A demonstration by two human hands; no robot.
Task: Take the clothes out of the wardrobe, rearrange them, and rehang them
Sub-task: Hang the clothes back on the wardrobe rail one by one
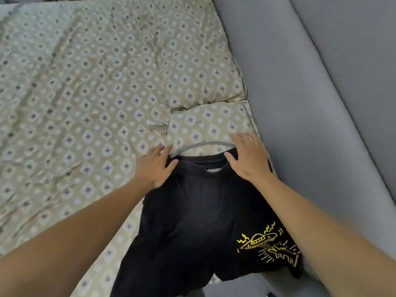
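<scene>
On the bed (75,86), spread with a beige cover printed in diamonds and circles, a black T-shirt (192,211) lies flat with its neck pointing away from the person. 1 yellow line drawing (270,247) of a flying saucer and jagged marks sits near the shirt's hem on the right side. At the collar a grey hanger (205,144) lies on the cover, its curved bar just past the neckline and its metal hook (200,124) pointing further up the bed; whether its ends are inside the shirt cannot be told.

Both of the person's 2 bare arms reach forward. Left hand (153,168) rests flat on the shirt's left shoulder, fingers straight and spread, fingertips touching the hanger's left end. Right hand (246,155) lies flat on the right shoulder, fingers extended over the hanger's right end, thumb on the collar edge. Neither hand is curled around anything; both are relaxed and pressing down.

Beyond the collar a pillow (205,82) in the same print lies on the bed. Along the right runs a grey padded bed frame (300,103).
</scene>
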